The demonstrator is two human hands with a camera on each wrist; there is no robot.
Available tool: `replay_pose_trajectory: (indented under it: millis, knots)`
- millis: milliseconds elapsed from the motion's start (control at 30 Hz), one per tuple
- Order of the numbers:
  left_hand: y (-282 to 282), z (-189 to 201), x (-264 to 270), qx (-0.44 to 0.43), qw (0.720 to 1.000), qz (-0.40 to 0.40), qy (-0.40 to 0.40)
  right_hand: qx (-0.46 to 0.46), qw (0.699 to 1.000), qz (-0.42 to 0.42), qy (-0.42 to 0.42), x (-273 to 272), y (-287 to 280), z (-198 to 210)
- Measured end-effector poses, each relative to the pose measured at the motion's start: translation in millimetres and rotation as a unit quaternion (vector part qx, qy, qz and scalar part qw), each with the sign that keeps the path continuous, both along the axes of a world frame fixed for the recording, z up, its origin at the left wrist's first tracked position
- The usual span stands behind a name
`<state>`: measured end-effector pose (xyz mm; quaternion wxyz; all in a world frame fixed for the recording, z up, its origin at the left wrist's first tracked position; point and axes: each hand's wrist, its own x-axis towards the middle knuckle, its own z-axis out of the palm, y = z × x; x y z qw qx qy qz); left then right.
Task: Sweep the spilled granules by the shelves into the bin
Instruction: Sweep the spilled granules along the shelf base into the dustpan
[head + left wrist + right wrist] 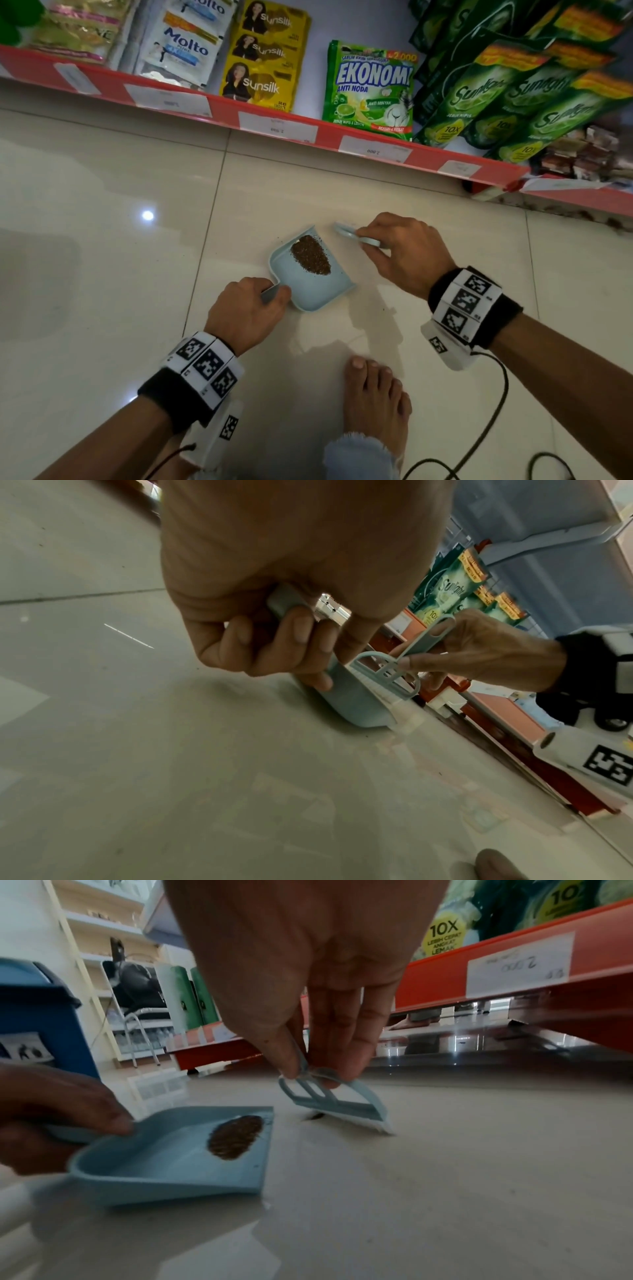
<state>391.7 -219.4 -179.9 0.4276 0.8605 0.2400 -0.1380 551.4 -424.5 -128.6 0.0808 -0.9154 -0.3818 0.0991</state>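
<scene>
A small pale blue dustpan (313,291) (164,1158) (356,704) sits on the tiled floor with a patch of brown granules (311,255) (236,1137) near its open lip. My left hand (246,310) (284,647) grips the dustpan's handle. My right hand (400,250) (318,1053) pinches the handle of a small pale blue brush (356,234) (339,1107) (394,674), whose white bristles touch the floor just right of the pan's lip. A tiny dark speck lies by the bristles. A blue bin (37,1015) stands at the far left in the right wrist view.
A red-edged shelf (274,126) with sachets and green soap pouches (370,89) runs along the far side, low over the floor. My bare foot (373,401) is just behind the pan. Wrist cables (493,411) trail at lower right.
</scene>
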Motion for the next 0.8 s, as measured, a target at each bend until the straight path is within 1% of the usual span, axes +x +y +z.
replay_pose_trajectory:
  millis: [67, 133, 200, 267, 367, 467, 533, 600, 667, 733, 800]
  knots:
    - [-2.3, -0.9, 2.6, -0.003, 1.000, -0.003, -0.004, 0.035, 0.999, -0.019, -0.003, -7.7, -0.1, -0.4]
    - [-5.6, -1.1, 6.4, -0.010, 1.000, -0.006, -0.003, 0.067, 0.997, -0.039, -0.026, -9.8, -0.2, -1.1]
    - [-8.9, -0.2, 10.1, -0.009, 1.000, -0.010, -0.001, 0.077, 0.994, -0.060, -0.044, -7.3, 0.3, -0.9]
    - [-12.0, 1.6, 13.0, -0.009, 1.000, -0.012, 0.005, 0.069, 0.993, -0.078, -0.050, -4.8, 0.4, -0.9]
    - [-14.9, 5.2, 16.2, -0.005, 1.000, -0.010, 0.020, 0.027, 0.995, -0.086, -0.051, -6.8, 1.3, -2.5]
    - [-16.7, 9.1, 18.6, -0.005, 0.999, -0.002, 0.033, -0.016, 0.996, -0.075, -0.050, -14.8, 2.8, -5.9]
    - [-17.4, 11.1, 20.6, -0.006, 0.999, 0.000, 0.042, -0.027, 0.997, -0.062, -0.042, -18.1, 3.6, -7.6]
    - [-18.0, 12.6, 22.2, -0.006, 0.999, 0.000, 0.053, 0.004, 0.999, -0.049, -0.001, -19.1, 4.7, -6.5]
    - [-18.0, 13.3, 23.1, -0.006, 0.998, 0.000, 0.060, 0.085, 0.994, -0.065, 0.036, -18.4, 6.0, -3.6]
    - [-18.3, 13.7, 23.6, -0.007, 0.998, 0.001, 0.065, 0.143, 0.985, -0.094, 0.014, -15.9, 6.8, -1.5]
    - [-18.4, 13.4, 23.8, -0.005, 0.997, -0.001, 0.071, 0.134, 0.984, -0.113, -0.027, -13.5, 7.6, -0.1]
